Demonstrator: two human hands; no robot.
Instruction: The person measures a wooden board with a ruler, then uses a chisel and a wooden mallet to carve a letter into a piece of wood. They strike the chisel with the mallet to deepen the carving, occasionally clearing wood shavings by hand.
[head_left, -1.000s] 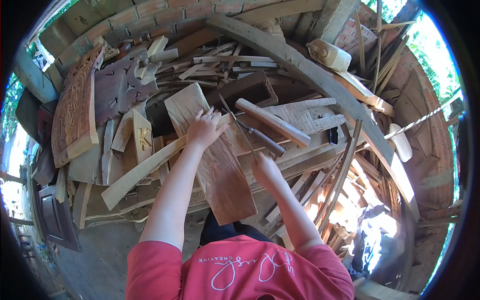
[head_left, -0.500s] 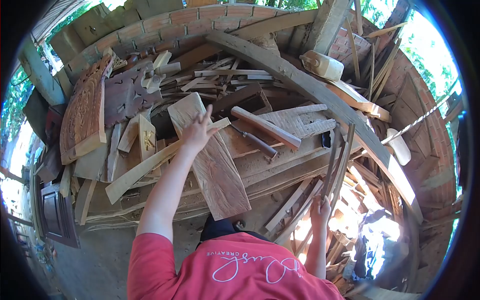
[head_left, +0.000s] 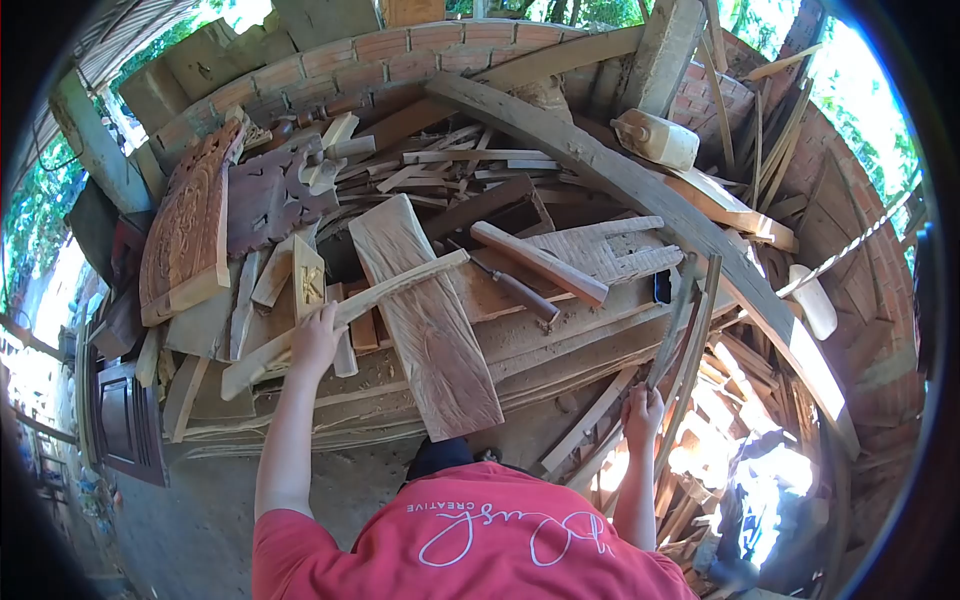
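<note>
My left hand (head_left: 315, 343) is closed around a long pale wooden strip (head_left: 405, 281), near its lower left part. The strip lies slantwise across a wide wooden board (head_left: 440, 345), which leans toward me from the pile. My right hand (head_left: 641, 412) is closed on the lower end of a long, thin grey blade (head_left: 673, 325) that points up; its exact kind is hard to make out. Beside the blade stands a narrow wooden slat (head_left: 692, 360). A chisel-like tool with a brown handle (head_left: 528, 297) rests right of the board, near a squared wooden piece (head_left: 540, 262).
Carved panels (head_left: 190, 225) and a block marked K (head_left: 308, 280) stand at the left. A big curved beam (head_left: 640, 190) crosses the pile, with a plastic jug (head_left: 655, 138) behind it. Scrap wood (head_left: 740, 385) lies at the lower right, before a brick wall (head_left: 330, 58).
My left hand has moved left and down from above the wide board, and its spread fingers have closed on the wooden strip. The blade in my right hand has tilted slightly.
</note>
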